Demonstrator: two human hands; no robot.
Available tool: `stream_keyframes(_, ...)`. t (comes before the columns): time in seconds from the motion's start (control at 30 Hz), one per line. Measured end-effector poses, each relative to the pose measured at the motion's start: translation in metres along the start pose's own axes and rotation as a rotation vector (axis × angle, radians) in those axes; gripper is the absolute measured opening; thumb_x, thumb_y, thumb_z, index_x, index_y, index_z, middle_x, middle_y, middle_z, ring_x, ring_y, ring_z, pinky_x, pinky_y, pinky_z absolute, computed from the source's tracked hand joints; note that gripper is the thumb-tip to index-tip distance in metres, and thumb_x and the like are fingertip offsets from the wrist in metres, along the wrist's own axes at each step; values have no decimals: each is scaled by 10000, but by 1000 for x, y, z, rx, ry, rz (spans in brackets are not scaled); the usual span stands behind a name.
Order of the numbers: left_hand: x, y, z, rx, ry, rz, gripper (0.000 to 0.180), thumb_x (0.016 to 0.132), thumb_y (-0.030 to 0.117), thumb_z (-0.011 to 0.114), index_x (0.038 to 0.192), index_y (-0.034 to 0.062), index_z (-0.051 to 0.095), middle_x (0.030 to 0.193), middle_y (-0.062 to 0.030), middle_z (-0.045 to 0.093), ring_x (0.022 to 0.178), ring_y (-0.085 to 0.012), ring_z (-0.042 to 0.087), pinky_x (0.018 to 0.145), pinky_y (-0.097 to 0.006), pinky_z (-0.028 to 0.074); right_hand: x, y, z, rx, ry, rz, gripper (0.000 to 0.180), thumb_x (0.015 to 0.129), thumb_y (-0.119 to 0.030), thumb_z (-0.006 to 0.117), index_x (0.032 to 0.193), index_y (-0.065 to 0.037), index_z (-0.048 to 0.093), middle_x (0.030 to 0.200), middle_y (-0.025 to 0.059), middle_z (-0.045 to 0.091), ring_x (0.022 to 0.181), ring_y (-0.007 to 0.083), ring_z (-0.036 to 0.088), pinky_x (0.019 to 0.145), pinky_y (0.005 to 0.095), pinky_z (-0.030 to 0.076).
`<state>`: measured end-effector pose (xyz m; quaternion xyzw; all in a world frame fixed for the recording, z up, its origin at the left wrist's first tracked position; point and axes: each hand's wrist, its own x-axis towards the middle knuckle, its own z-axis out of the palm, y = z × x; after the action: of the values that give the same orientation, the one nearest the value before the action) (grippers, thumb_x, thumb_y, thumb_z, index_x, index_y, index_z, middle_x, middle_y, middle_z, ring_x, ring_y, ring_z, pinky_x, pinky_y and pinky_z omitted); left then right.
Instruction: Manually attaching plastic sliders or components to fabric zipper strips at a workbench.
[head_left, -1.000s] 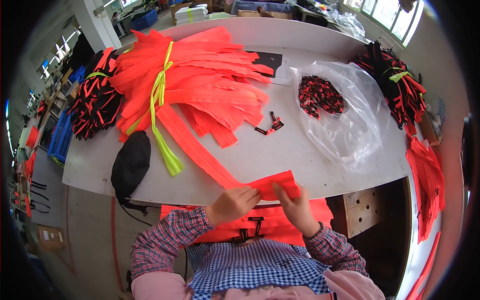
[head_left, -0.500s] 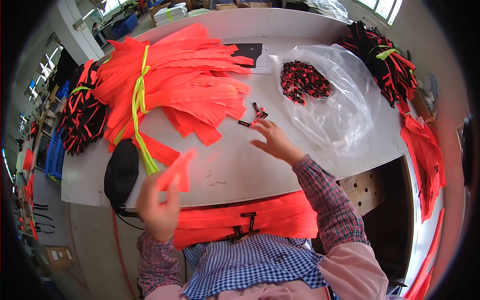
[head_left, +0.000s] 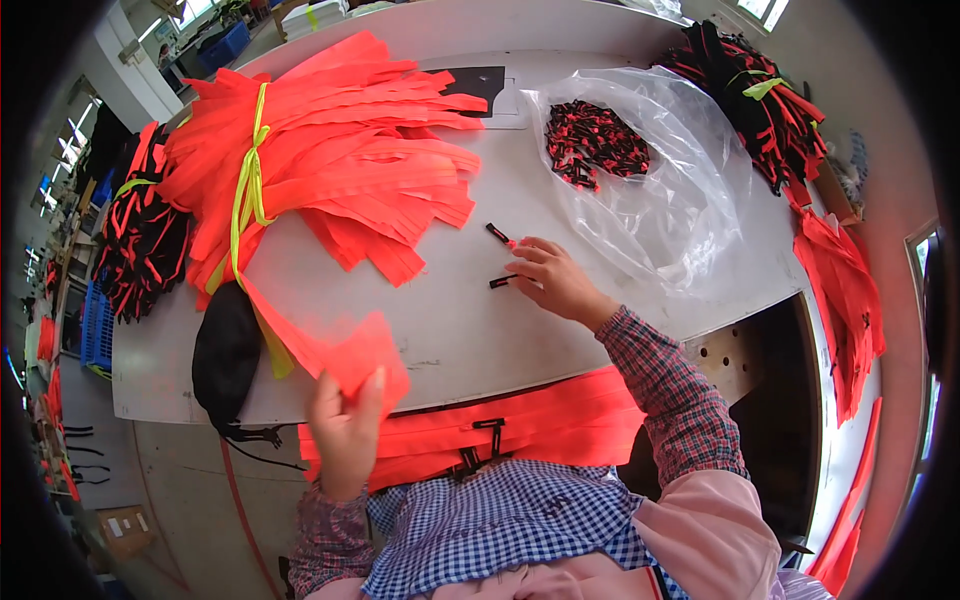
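Observation:
My left hand (head_left: 345, 432), low at the left, pinches the end of a bright orange fabric strip (head_left: 377, 358) between thumb and fingers. The strip runs back toward a large bundle of such strips (head_left: 330, 170), tied with a yellow-green band (head_left: 245, 185). At the middle of the table my right hand (head_left: 562, 288) is open, palm down, with bent fingers apart. Its fingertips touch a small black tab with a red end (head_left: 497, 234); another black tab (head_left: 500, 283) lies beside the thumb. Whether more tabs are under the fingers is hidden.
A clear plastic bag (head_left: 690, 220) holds a heap of black and red tabs (head_left: 600, 140). Orange strips with black tabs (head_left: 560, 415) lie across my lap. A black pouch (head_left: 233, 350) hangs at the table's left edge. Black and orange bundles (head_left: 750, 110) flank the table.
My left hand has moved right and slightly down, and the orange strip now stretches back to the bundle. The small tabs have shifted toward me under my right fingertips and spread apart.

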<state>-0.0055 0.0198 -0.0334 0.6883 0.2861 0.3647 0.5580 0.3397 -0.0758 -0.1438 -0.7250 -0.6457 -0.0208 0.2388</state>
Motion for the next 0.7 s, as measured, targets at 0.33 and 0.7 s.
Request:
stream_keyframes(0.33, -9, -12, 54, 29, -196, -45, 218, 975, 68, 676, 1174, -21, 657, 973, -86, 706, 904, -129, 668, 791, -289, 536, -12, -141, -69, 1002, -69, 146, 214, 980, -183, 692, 1083, 5, 704, 869, 69, 716, 762, 125, 663, 695, 280, 528)
stream_keyframes(0.7, -14, 2, 56, 265, -163, 259, 123, 948, 32, 684, 1059, -6, 719, 963, -120, 726, 868, -195, 705, 753, -290, 552, -40, -159, -51, 1049, -48, 125, 186, 1015, -139, 594, 876, -18, 573, 735, 40, 615, 635, 91, 569, 581, 277, 483)
